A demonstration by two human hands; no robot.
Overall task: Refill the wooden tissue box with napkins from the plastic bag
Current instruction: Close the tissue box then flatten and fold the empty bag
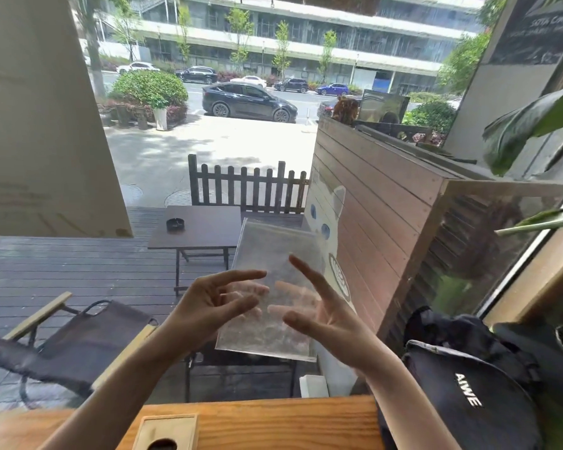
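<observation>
Both hands, left hand (208, 306) and right hand (325, 316), grip a clear plastic bag (273, 254) above the wooden box (168, 430) (black bag (462, 397) reads "AIWE").

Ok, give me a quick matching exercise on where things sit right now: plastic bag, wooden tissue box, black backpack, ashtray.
Things:
1. plastic bag
2. wooden tissue box
3. black backpack
4. ashtray

Places:
A. on the dark outdoor table
B. held up between both hands
C. bottom edge, on the wooden counter
D. right end of the counter

Pairs: 1-B, 2-C, 3-D, 4-A
</observation>
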